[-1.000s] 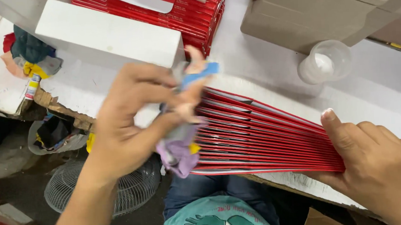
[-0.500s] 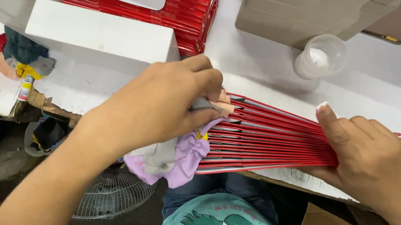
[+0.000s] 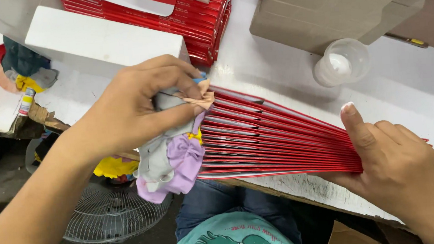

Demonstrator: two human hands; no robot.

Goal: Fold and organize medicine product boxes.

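Observation:
A fanned stack of flat red cardboard pieces [image 3: 273, 138] lies on the white worktable [image 3: 274, 68], its grey edges spread toward me. My left hand [image 3: 135, 104] is closed around a bunched rag [image 3: 171, 157] of grey, lilac and yellow cloth and presses it against the left ends of the fan. My right hand [image 3: 390, 161] lies flat on the right end of the stack, thumb raised, holding it down.
A pile of red flat boxes [image 3: 170, 14] and a white box [image 3: 101, 38] sit at the back left. Brown cartons [image 3: 330, 9] and a clear plastic cup [image 3: 341, 61] stand at the back right. A fan grille [image 3: 107, 214] is below the table edge.
My left hand with the rag has slid across the fan's left ends, first down toward me, then back up toward the top. My right hand stayed on the stack.

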